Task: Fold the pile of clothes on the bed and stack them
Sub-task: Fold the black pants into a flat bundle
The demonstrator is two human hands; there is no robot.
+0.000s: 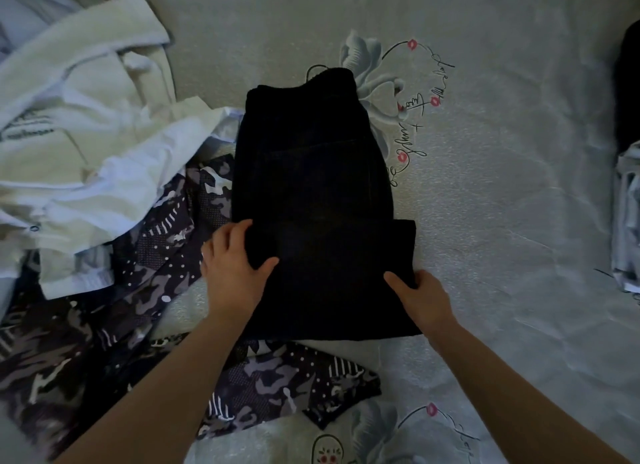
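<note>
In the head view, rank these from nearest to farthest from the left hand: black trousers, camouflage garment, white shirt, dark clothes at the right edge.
From the left hand:
1. Black trousers, gripped at their left edge.
2. Camouflage garment, just beside and beneath the hand on its left.
3. White shirt, farther up on the left.
4. Dark clothes, at the far right edge of the bed.

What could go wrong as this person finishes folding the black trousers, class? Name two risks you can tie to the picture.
1. The black trousers overlap the camouflage garment; the left hand, gripping that edge, might catch the cloth beneath and drag it along.
2. The right hand pinches only one corner, so the folded layers could slide apart when lifted, undoing the fold.
</note>
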